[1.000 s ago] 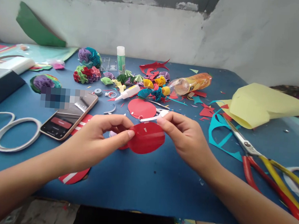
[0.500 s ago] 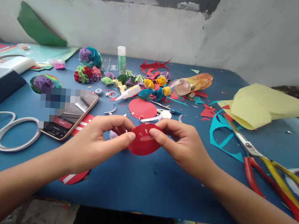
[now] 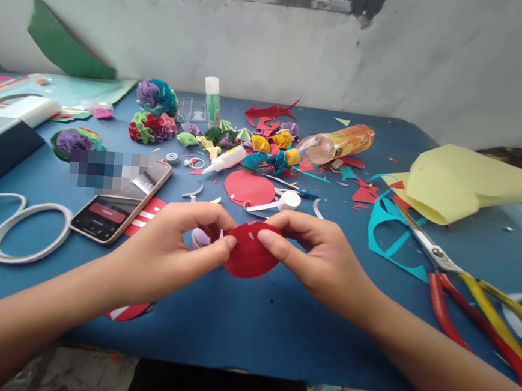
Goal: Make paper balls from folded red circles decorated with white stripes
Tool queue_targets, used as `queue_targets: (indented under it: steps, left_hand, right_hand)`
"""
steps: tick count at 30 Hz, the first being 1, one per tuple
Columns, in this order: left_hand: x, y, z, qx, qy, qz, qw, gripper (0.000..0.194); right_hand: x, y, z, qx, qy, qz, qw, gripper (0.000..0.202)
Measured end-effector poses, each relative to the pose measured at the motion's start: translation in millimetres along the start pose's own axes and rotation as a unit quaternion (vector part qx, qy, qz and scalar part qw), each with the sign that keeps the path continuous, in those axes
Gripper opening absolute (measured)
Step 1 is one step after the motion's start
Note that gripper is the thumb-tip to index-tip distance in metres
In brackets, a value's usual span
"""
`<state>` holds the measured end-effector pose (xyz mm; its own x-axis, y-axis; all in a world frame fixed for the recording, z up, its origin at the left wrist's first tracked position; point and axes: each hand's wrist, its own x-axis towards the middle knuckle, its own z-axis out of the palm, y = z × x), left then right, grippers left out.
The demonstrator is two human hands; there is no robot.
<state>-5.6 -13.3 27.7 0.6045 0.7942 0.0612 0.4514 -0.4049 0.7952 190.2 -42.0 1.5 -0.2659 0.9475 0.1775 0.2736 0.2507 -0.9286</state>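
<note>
Between my two hands, just above the blue table, is a red paper circle [image 3: 252,258] with a small pale mark near its top. My left hand [image 3: 189,238] pinches its left edge between thumb and fingers. On the right edge, my right hand [image 3: 315,248] pinches it the same way, thumb in front. Under my left forearm lies a red paper piece with white strips [image 3: 139,222], partly hidden. Beyond my hands rest more red paper circles [image 3: 249,187] and a white paper strip with a round end [image 3: 289,201].
Large scissors [image 3: 439,255] with red and yellow handles lie at right beside blue paper scraps [image 3: 378,229]. A phone [image 3: 122,205] and white paper rolls [image 3: 27,234] are at left. Farther back are a glue bottle [image 3: 225,159], glue stick [image 3: 212,101], plastic bottle [image 3: 337,144] and ruffled paper balls [image 3: 153,128].
The red circle has tilted and dropped slightly in my fingers, so fewer pale marks show on it. Both hands keep their pinch. The view has shifted a little.
</note>
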Motion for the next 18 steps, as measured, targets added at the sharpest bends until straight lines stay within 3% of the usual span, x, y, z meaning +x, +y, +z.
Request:
queue_targets:
  steps: [4, 7, 11, 14, 18]
  left_hand:
    - [0.5, -2.8, 0.9, 0.03, -0.006, 0.028, 0.999, 0.014]
    - [0.9, -6.9, 3.2, 0.099, 0.068, 0.092, 0.988, 0.009]
    - [1.3, -11.1, 5.9, 0.206, 0.157, 0.224, 0.94, 0.01]
    - [1.9, -12.3, 6.6, 0.265, 0.164, 0.277, 0.909, 0.007]
    - [2.4, -13.3, 6.7, 0.284, 0.158, 0.288, 0.901, 0.007]
  right_hand:
    - [-0.2, 0.5, 0.0, 0.045, -0.013, 0.01, 0.999, 0.009]
    - [-1.0, -0.1, 0.4, 0.021, -0.013, 0.002, 1.0, 0.009]
    - [-2.8, 0.0, 3.0, -0.032, -0.009, -0.011, 0.999, 0.01]
    - [-3.9, 0.4, 5.3, -0.048, -0.013, -0.017, 0.999, 0.013]
    - [-4.3, 0.9, 6.7, -0.069, -0.023, -0.035, 0.997, 0.015]
